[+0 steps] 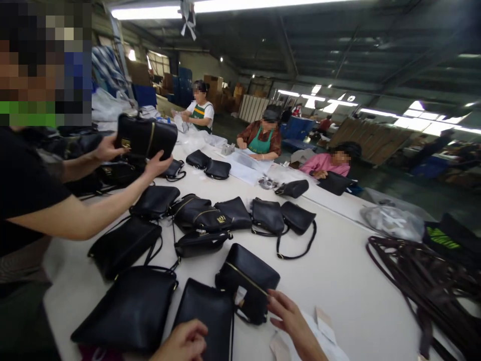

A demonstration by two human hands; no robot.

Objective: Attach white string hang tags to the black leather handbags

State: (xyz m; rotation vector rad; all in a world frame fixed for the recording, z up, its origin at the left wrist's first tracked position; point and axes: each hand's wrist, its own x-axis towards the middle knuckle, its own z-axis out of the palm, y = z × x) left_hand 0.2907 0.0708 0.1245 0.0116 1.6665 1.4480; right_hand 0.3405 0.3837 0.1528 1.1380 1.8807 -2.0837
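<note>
My left hand (pixel 185 341) is at the bottom edge, over a flat black bag (pixel 205 306); its fingers are loosely bent, with nothing visible in them. My right hand (pixel 287 316) has its fingers apart at the right side of a black handbag (pixel 248 273) with a gold zip and a white tag. Whether the fingertips press on that bag I cannot tell. Left of these lies a larger black bag (pixel 128 306) with a thin strap. White papers (pixel 325 328) lie beneath and beside my right forearm.
At left, a co-worker's hands (pixel 156 165) hold up a black bag (pixel 148 135) with a gold clasp. More black bags (pixel 203 210) crowd the white table (pixel 334 271). Dark straps (pixel 417 276) are heaped at right, near a clear plastic bag (pixel 393 220). Several people sit or stand beyond.
</note>
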